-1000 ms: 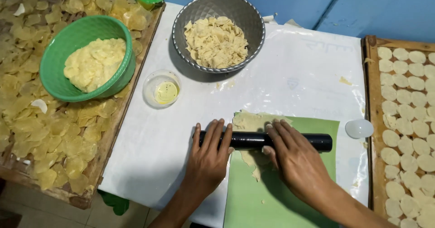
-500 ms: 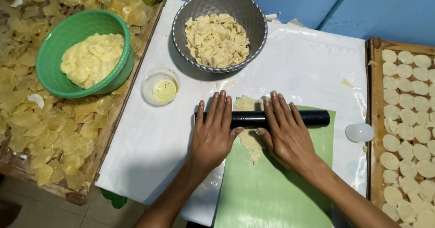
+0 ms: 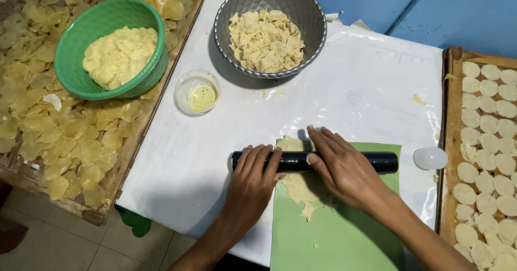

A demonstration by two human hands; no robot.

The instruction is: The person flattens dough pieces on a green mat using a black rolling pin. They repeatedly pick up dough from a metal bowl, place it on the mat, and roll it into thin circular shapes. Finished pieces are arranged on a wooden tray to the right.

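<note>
A black rolling pin (image 3: pixel 379 162) lies across a green sheet (image 3: pixel 344 233) on the white table cover. Thin pale dough (image 3: pixel 301 187) is spread flat on the sheet under the pin. My left hand (image 3: pixel 253 182) rests palm down on the pin's left part, fingers stretched out. My right hand (image 3: pixel 342 166) presses flat on the pin's middle. Both forearms come in from the bottom edge.
A green bowl of yellow dough (image 3: pixel 116 47) sits on a wooden tray of translucent chips (image 3: pixel 48 136) at left. A grey bowl of dough scraps (image 3: pixel 269 28), a small cup of oil (image 3: pixel 197 92), a white lid (image 3: pixel 430 158) and a tray of round dough discs (image 3: pixel 487 158) surround the sheet.
Both hands rolled the pin away from me half a second ago, then back towards me now. The dough under it looks flatter.
</note>
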